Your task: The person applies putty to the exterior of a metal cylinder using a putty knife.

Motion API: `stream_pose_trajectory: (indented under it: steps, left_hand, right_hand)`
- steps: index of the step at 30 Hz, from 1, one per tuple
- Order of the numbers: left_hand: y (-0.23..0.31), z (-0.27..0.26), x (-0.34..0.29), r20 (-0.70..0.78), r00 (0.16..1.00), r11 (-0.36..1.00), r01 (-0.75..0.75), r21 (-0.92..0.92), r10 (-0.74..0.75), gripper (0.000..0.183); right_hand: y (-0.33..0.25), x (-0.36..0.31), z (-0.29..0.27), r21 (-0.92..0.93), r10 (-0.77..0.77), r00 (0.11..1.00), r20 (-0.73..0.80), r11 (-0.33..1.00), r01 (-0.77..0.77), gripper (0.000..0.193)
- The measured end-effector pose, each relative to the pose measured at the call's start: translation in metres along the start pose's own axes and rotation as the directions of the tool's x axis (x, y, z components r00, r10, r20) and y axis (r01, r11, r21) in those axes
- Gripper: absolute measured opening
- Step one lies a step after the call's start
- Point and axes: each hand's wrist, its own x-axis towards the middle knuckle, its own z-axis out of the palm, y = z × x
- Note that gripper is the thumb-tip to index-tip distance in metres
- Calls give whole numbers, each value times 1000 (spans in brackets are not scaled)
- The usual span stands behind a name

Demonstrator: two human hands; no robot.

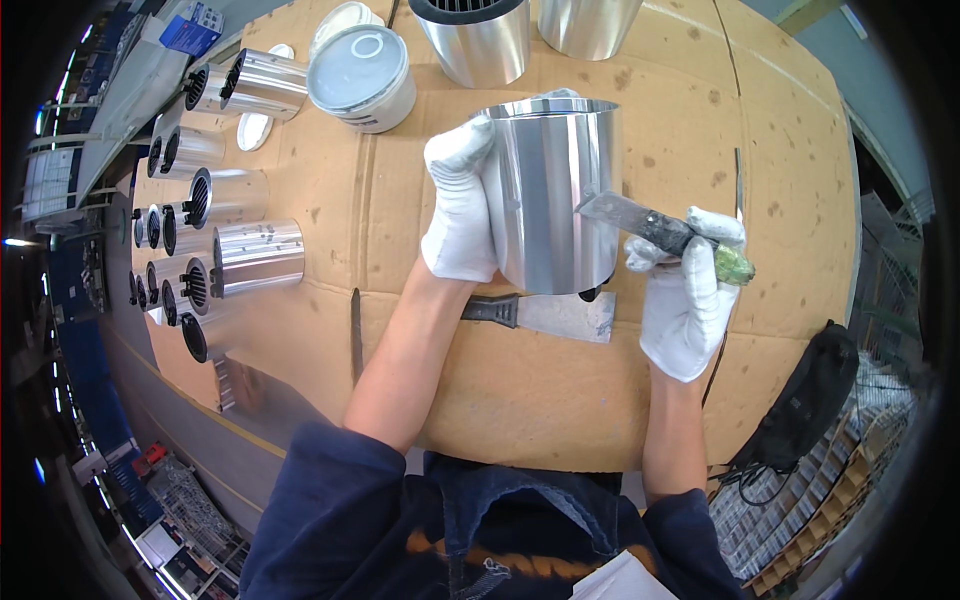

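My left hand [460, 205], in a white glove, grips the left side of a shiny metal cylinder [555, 195] that stands upright on the cardboard-covered table [760, 150]. In my gloved right hand [690, 295] is a putty knife [655, 228] with a dark handle and a green end. Its flat blade touches the cylinder's right wall. A second putty knife [555, 315] lies flat on the cardboard just in front of the cylinder, its black handle pointing left.
A white tub with a lid [362, 78] stands at the back. Two more metal cylinders [478, 38] stand behind it to the right. Several finned metal cylinders [255, 255] lie on their sides in rows at the left. A black bag [805, 400] hangs at the right edge.
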Motion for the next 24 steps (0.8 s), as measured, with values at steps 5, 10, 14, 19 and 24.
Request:
stream_pose_trajectory:
  steps: [5, 10, 14, 19, 24]
  left_hand:
    - [8, 4, -5, 3, 999, 988, -36, 152, 36, 62]
    - [12, 0, -5, 121, 990, 967, -105, 233, 78, 48]
    - [5, -2, -2, 79, 994, 950, -100, 294, 80, 44]
    - [7, 3, -4, 69, 996, 952, -74, 298, 55, 52]
    - [7, -2, -4, 85, 994, 950, -86, 300, 63, 56]
  right_hand:
    - [0, 2, -4, 28, 18, 999, -51, 999, -17, 18]
    - [-7, 11, -11, 220, -66, 997, -46, 973, 75, 22]
    - [-14, 7, -23, 178, -57, 997, -57, 982, 67, 27]
    - [-14, 7, -17, 146, -77, 992, -98, 985, 91, 27]
    - [-13, 19, -7, 265, 7, 990, -139, 964, 30, 25]
